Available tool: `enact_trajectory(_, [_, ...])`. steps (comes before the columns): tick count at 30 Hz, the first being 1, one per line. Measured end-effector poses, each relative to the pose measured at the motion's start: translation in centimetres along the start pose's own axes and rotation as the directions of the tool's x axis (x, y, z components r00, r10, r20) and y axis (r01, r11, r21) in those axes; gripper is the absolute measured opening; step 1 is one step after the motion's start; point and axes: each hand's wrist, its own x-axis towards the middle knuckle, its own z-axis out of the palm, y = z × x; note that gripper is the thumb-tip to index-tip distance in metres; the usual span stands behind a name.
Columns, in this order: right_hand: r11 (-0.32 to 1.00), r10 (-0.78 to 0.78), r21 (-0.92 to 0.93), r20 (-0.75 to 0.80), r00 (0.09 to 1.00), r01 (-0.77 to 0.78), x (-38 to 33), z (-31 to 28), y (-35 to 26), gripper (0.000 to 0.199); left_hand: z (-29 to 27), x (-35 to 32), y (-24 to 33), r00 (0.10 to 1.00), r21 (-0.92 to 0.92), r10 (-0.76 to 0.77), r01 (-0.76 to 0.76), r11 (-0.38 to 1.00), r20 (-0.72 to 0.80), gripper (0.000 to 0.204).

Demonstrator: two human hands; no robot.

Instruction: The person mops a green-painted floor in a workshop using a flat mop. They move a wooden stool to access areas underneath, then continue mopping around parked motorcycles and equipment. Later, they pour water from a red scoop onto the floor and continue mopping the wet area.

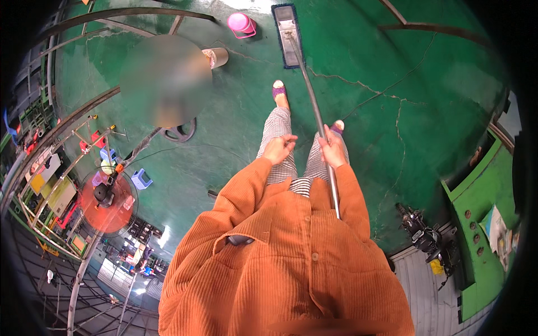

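Observation:
My right hand (333, 149) is wrapped round the grey metal handle of a flat mop (314, 103). The handle slants from beside my waist out to the far floor. At its far end the mop's rectangular head (288, 50), a metal plate edged with dark blue fringe, lies flat on the green floor. My left hand (279, 149) hangs over my left thigh, its fingers loosely bent and apart, with nothing in it. It does not touch the handle.
A pink bucket (242, 25) stands left of the mop head. Further left are a pale cylindrical container (216, 57), a blurred patch, a standing fan (107, 201) and a blue stool (142, 179). A motorbike (420, 229) and a green bench (476, 201) are at right.

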Motion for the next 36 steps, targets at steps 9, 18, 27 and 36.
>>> enact_trajectory(9, [0.985,0.103,0.138,-0.010,0.995,-0.100,-7.9,-13.3,10.8,0.056,23.4,8.2,7.3,0.733,0.720,0.678,-0.504,0.477,0.064,0.035])
enact_trajectory(18, [0.979,0.195,0.091,-0.159,0.968,-0.182,-21.4,-24.4,12.3,0.064,38.2,11.6,15.6,0.729,0.630,0.638,-0.622,0.465,0.249,0.015])
enact_trajectory(27, [0.946,0.067,-0.321,0.061,0.996,-0.044,-20.0,-15.5,11.9,0.063,32.0,6.6,4.9,0.729,0.427,0.629,-0.494,0.757,-0.271,0.011])
enact_trajectory(36, [0.746,-0.096,-0.520,0.534,0.840,0.416,-17.7,-2.5,21.1,0.064,26.8,-4.6,-15.3,0.705,0.164,0.268,-0.213,0.963,-0.656,0.019])
